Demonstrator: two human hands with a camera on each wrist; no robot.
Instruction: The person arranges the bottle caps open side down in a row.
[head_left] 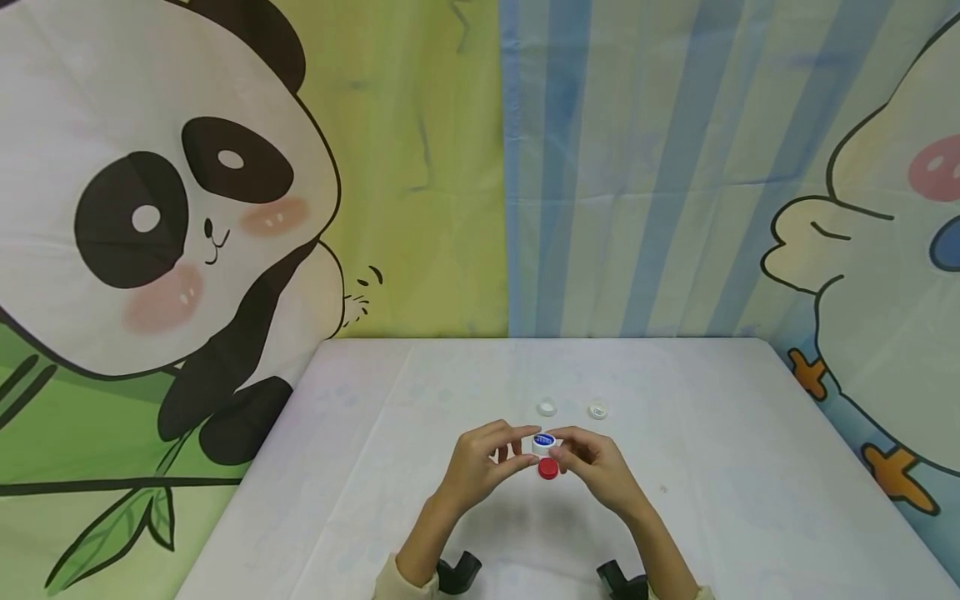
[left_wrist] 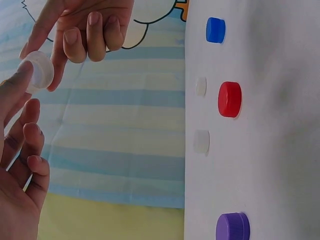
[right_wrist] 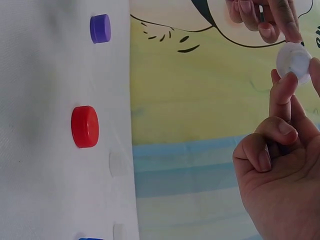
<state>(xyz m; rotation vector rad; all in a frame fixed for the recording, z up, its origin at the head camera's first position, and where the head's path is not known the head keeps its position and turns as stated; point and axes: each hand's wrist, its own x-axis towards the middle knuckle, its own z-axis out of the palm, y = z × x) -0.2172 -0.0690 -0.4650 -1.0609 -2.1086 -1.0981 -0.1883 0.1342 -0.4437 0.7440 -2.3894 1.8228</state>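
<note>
A white bottle cap (head_left: 543, 445) with a blue printed top is held up between both hands. My left hand (head_left: 482, 460) pinches it from the left with thumb and index finger. From the other side, the thumb and index finger of my right hand (head_left: 602, 468) pinch the same cap. The remaining fingers of both hands are curled in. In the left wrist view the cap's pale hollow side (left_wrist: 46, 71) shows. A red bottle cap (head_left: 548, 468) lies on the white table just below the hands.
Two whitish caps, one on the left (head_left: 547, 407) and one on the right (head_left: 597, 411), lie farther back on the table (head_left: 390, 500). The wrist views show a blue cap (left_wrist: 215, 30) and a purple cap (right_wrist: 100, 28), hidden in the head view. Cartoon-printed curtains stand behind.
</note>
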